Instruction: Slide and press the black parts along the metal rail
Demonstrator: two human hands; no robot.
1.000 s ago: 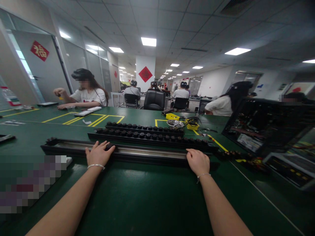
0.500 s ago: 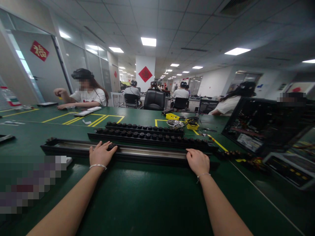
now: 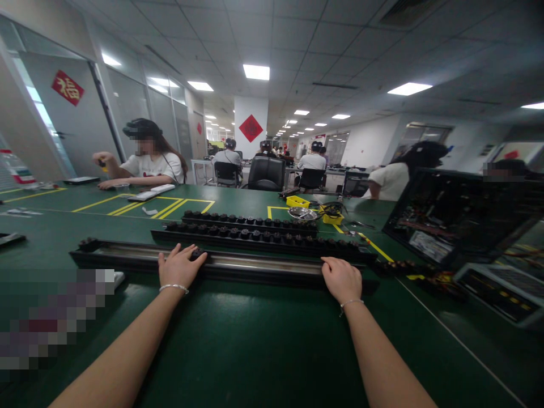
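Note:
A long black rail (image 3: 263, 264) with a shiny metal channel lies across the green table in front of me. My left hand (image 3: 179, 268) is over its left half, fingers around a small black knob-like piece (image 3: 197, 254) that sits in the channel. The fingers partly hide that piece. Near the rail's right end, my right hand (image 3: 342, 279) grips it with curled fingers. Another small black piece (image 3: 88, 243) sits at the rail's left end. Just behind are two more black rails, a nearer one (image 3: 272, 243) and a farther one (image 3: 250, 220), each bearing a row of small black pieces.
An opened computer case (image 3: 446, 221) and a power supply unit (image 3: 501, 292) with cables stand at the right. Behind the rails are a metal dish (image 3: 302, 213) and yellow trays (image 3: 297, 202). A person (image 3: 148, 156) sits across the table at left.
My left hand has shifted a little to the right along the rail, and the small black piece has moved with it. My right hand has stayed put.

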